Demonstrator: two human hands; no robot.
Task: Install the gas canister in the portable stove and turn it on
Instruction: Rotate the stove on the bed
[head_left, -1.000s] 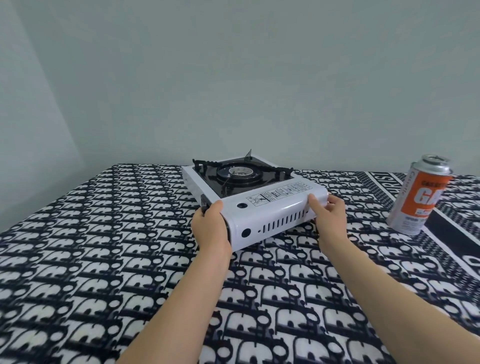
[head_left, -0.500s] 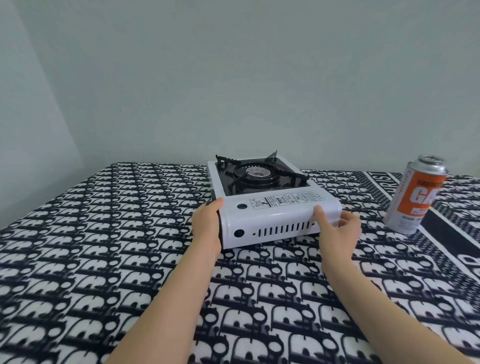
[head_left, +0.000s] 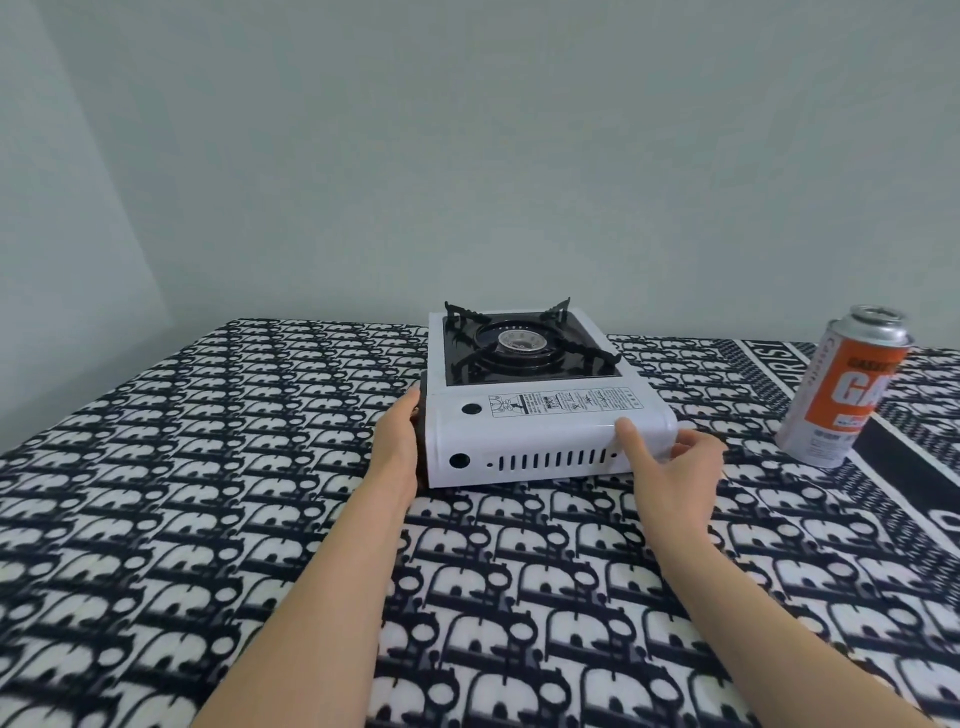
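A white portable stove (head_left: 540, 431) with a black burner top lies flat on the patterned cloth, its vented side facing me. My left hand (head_left: 397, 441) presses against its left end, fingers hidden behind the edge. My right hand (head_left: 670, 467) holds the right near corner, thumb on the vented side and fingers curled around the end. An orange and silver gas canister (head_left: 844, 397) stands upright to the right of the stove, apart from both hands.
A black and white patterned cloth (head_left: 208, 519) covers the whole surface. A pale wall rises directly behind the stove and another wall closes the left side. A black band with lettering (head_left: 769, 353) runs along the cloth near the canister.
Both hands have turned the stove clockwise on the cloth and shifted it right, so its vented side now faces me squarely. The canister has stayed put.
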